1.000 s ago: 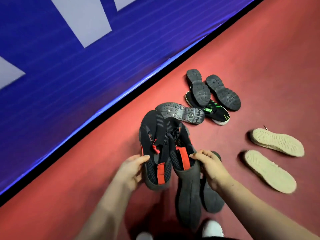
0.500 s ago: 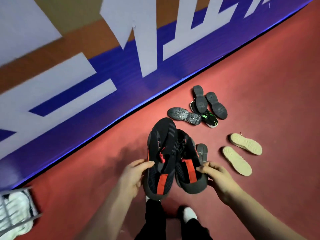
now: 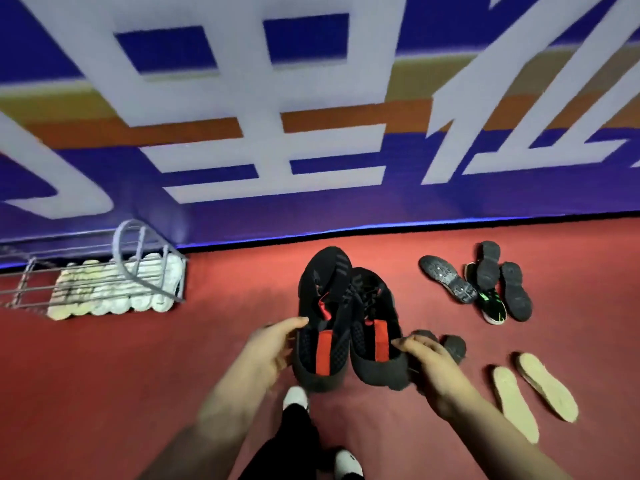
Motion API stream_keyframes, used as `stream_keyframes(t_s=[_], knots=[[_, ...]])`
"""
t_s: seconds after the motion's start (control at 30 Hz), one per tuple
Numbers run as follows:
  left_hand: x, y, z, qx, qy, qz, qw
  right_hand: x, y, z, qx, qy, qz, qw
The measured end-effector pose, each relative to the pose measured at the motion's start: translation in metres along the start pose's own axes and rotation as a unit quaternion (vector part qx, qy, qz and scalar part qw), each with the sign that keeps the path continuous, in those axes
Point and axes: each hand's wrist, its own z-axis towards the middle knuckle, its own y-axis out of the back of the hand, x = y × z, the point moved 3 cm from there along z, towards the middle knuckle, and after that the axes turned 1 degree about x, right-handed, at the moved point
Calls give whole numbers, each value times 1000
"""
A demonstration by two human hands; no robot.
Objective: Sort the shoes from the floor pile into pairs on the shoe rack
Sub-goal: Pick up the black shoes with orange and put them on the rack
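Note:
I hold two black sneakers with red straps side by side above the red floor. My left hand [image 3: 268, 348] grips the heel of the left sneaker [image 3: 323, 317]. My right hand [image 3: 427, 368] grips the heel of the right sneaker [image 3: 375, 327]. At the far left stands a grey wire shoe rack [image 3: 135, 258] with white shoes [image 3: 114, 289] on it. On the floor to the right lie black shoes sole-up [image 3: 446, 278], a black-and-green sneaker [image 3: 490, 303] and two beige-soled shoes [image 3: 545, 389].
A blue banner wall with large white characters [image 3: 311, 116] runs along the back of the red floor [image 3: 121, 375]. My feet in white socks [image 3: 296, 398] are below the held shoes. A dark shoe [image 3: 453, 346] lies just behind my right hand.
The view has swung left and up: the wire rack has come into view at the left, and the floor pile has shifted right. Both hands still hold the black-and-red pair.

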Motion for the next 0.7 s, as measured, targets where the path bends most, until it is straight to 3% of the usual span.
stream_keyframes(t_s=[0.17, 0.33, 0.7], knots=[[-16, 112, -33, -46, -19, -73, 996, -1, -109, -5, 78, -26, -76, 994], [-42, 269, -47, -86, -65, -151, 983, -14, -272, -1, 165, -37, -135, 976], [-68, 542, -64, -173, -79, -226, 955, -75, -554, 3, 248, -95, -231, 936]])
